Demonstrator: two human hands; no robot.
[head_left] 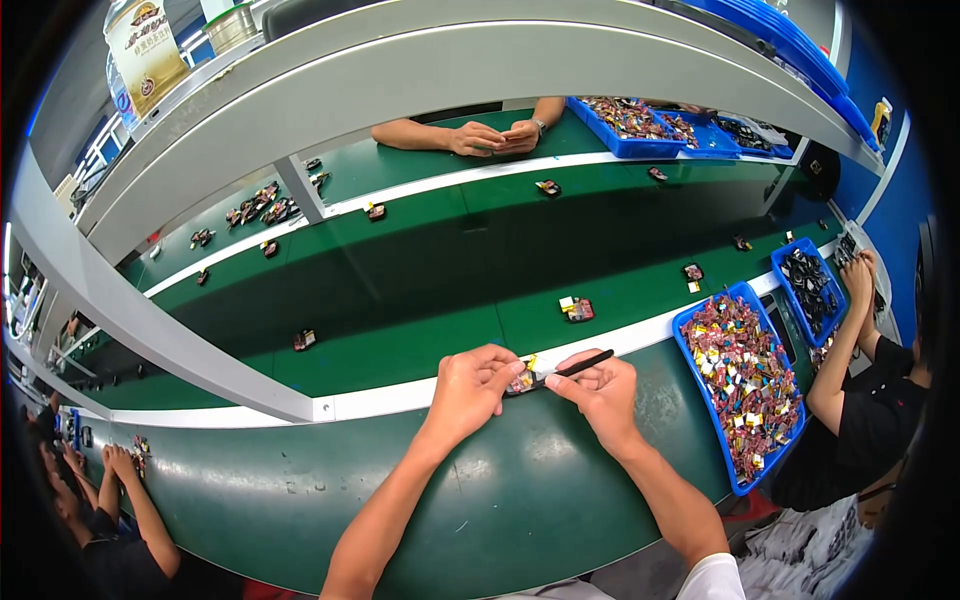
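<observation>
At the near edge of the conveyor, my left hand (pixel 470 388) pinches a small electronic assembly (pixel 521 381), a reddish circuit board in a dark casing with a yellow bit at its top. My right hand (pixel 603 398) grips a slim black tool (pixel 588 362), whose shaft slants up to the right past the fingers. Its lower end meets the right side of the assembly; the fingers hide the exact contact. A similar assembly (pixel 577 309) with a white and yellow tab lies on the green belt just beyond my hands.
To my right stands a blue tray (pixel 682 335) heaped with small boards, and behind it another blue tray (pixel 776 262) of black parts. Grey frame beams (pixel 170 290) arch over the green conveyor (pixel 430 270). Co-workers' hands (pixel 490 138) show across the belt, with others at left and right.
</observation>
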